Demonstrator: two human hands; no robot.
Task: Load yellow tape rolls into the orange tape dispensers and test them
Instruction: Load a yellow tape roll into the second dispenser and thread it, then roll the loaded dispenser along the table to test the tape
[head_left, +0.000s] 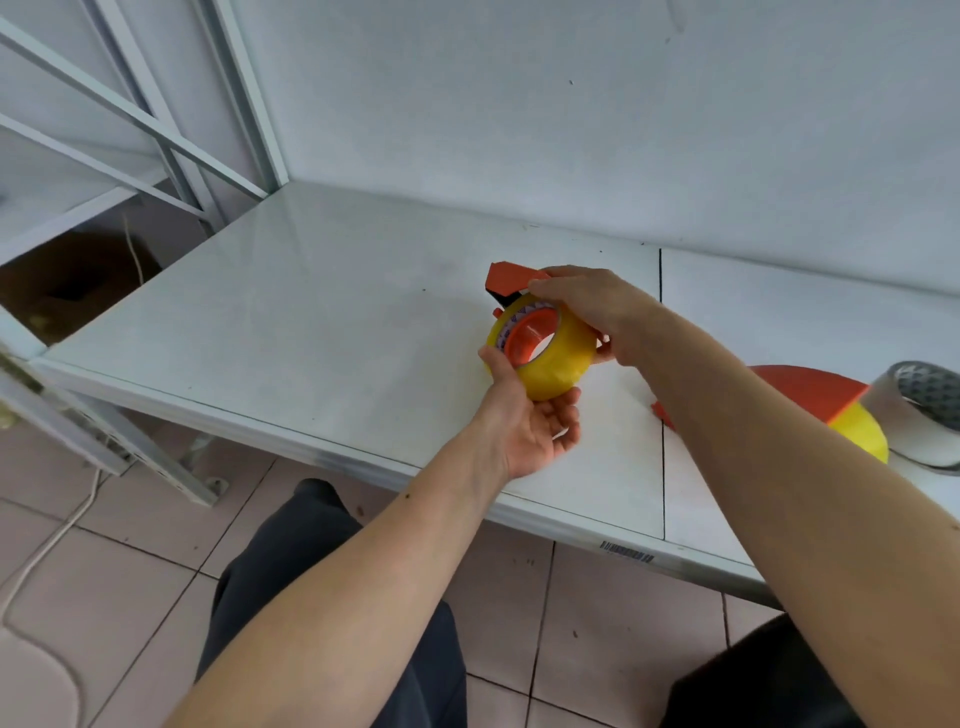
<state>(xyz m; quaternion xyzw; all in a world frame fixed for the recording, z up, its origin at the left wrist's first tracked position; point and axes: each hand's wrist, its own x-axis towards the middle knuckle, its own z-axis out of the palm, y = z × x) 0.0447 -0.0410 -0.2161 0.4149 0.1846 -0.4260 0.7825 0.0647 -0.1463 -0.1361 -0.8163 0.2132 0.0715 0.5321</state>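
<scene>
A yellow tape roll (556, 364) sits on the orange hub of an orange tape dispenser (511, 278), held just above the white table (311, 312). My left hand (535, 426) cups the roll from below, thumb on its left face and fingers curled under it. My right hand (592, 306) grips the dispenser from above and the right, fingers reaching over the roll's top edge. A second orange dispenser (810, 387) with a yellow roll (860, 431) in it lies on the table at the right, partly hidden by my right forearm.
A silver-grey tape roll (930, 415) stands at the right edge of the table. White shelf frames (156, 130) rise at the left, with an open cardboard box (78, 280) below. A white wall backs the table. My dark-trousered legs and a tiled floor show below.
</scene>
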